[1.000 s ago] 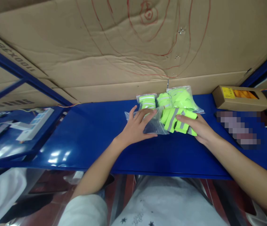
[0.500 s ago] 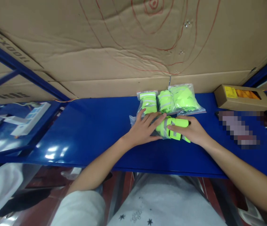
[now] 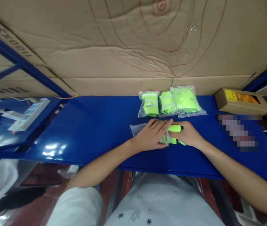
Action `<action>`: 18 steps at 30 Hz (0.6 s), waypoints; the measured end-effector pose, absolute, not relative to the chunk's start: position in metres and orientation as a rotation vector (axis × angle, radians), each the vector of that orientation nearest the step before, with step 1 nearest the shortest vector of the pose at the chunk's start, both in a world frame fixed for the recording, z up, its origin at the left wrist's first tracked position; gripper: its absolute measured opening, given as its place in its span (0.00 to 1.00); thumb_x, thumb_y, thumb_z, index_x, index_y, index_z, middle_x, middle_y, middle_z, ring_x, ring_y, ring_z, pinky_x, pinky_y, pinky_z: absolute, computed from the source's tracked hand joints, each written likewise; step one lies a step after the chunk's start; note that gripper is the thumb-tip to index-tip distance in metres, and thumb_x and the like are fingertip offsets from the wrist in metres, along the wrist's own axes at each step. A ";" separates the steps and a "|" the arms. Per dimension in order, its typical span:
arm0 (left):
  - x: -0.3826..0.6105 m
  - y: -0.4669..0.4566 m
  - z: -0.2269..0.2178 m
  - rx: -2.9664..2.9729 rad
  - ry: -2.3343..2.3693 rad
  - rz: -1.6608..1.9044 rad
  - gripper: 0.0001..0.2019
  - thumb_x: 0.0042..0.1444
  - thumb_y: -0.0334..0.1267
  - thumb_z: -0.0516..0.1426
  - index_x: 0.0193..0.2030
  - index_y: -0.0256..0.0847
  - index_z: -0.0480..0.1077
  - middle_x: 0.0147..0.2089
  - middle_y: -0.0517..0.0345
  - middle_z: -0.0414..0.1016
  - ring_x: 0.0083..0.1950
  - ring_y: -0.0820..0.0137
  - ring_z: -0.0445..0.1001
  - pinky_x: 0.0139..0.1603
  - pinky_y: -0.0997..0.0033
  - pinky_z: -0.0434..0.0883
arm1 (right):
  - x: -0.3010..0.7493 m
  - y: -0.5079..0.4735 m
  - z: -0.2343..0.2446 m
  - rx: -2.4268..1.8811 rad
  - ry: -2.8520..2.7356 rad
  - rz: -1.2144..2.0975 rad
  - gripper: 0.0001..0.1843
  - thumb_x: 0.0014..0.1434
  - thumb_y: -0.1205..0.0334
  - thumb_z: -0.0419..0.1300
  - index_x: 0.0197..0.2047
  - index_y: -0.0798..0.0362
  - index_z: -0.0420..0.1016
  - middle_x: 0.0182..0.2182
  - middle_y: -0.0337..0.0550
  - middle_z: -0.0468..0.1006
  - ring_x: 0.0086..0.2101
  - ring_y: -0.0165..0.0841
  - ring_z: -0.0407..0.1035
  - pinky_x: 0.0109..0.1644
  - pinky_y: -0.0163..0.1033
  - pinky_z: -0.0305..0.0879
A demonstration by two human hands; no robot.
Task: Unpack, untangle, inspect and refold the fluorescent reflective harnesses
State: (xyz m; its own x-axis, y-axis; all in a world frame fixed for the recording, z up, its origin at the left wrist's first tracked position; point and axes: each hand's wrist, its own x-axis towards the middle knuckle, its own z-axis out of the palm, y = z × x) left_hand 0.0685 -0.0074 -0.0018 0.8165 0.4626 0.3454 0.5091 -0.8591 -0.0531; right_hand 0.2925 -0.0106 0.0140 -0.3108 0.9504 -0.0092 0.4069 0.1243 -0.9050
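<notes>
My right hand (image 3: 187, 134) grips the right end of a rolled neon-yellow reflective vest (image 3: 174, 128), with some black showing at its end. My left hand (image 3: 151, 135) lies across the left part of the roll and holds a clear plastic bag (image 3: 136, 128) around it. The roll is partly inside the bag; its right end sticks out. My left fingers hide much of the roll. Just behind my hands, three packed clear bags with neon-yellow rolls stand in a row: a left one (image 3: 151, 103), a middle one (image 3: 168, 103) and a wider right one (image 3: 186, 99).
The blue table (image 3: 95, 125) runs up to a cardboard panel (image 3: 100, 62) with red lines. On the right are a cardboard box (image 3: 241, 105) with a yellow label and a blurred-out item (image 3: 238, 130). A white power strip (image 3: 29, 114) lies at the left.
My left hand has slid right and the bag now covers more of the roll. My right thumb has moved in closer to the left fingers. The view has shifted slightly.
</notes>
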 end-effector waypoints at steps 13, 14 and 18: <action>0.069 -0.012 0.008 -2.729 -0.776 -0.491 0.51 0.64 0.68 0.54 0.80 0.29 0.46 0.68 0.33 0.71 0.67 0.48 0.71 0.69 0.47 0.64 | 0.287 -0.004 0.003 -1.173 -1.745 1.219 0.14 0.48 0.54 0.71 0.36 0.55 0.83 0.31 0.40 0.81 0.32 0.36 0.72 0.38 0.40 0.68; 0.068 -0.014 0.012 -2.710 -0.795 -0.488 0.51 0.64 0.68 0.55 0.80 0.29 0.47 0.68 0.32 0.71 0.67 0.47 0.71 0.71 0.44 0.61 | 0.288 -0.004 0.005 -1.155 -1.714 1.251 0.17 0.48 0.53 0.72 0.39 0.54 0.83 0.33 0.41 0.82 0.35 0.38 0.73 0.40 0.41 0.69; 0.064 -0.017 0.025 -2.648 -0.883 -0.446 0.46 0.65 0.63 0.58 0.78 0.30 0.53 0.69 0.33 0.70 0.68 0.45 0.70 0.78 0.32 0.49 | 0.291 -0.004 0.012 -1.127 -1.572 1.414 0.25 0.45 0.51 0.77 0.42 0.52 0.76 0.35 0.39 0.79 0.36 0.35 0.71 0.40 0.39 0.69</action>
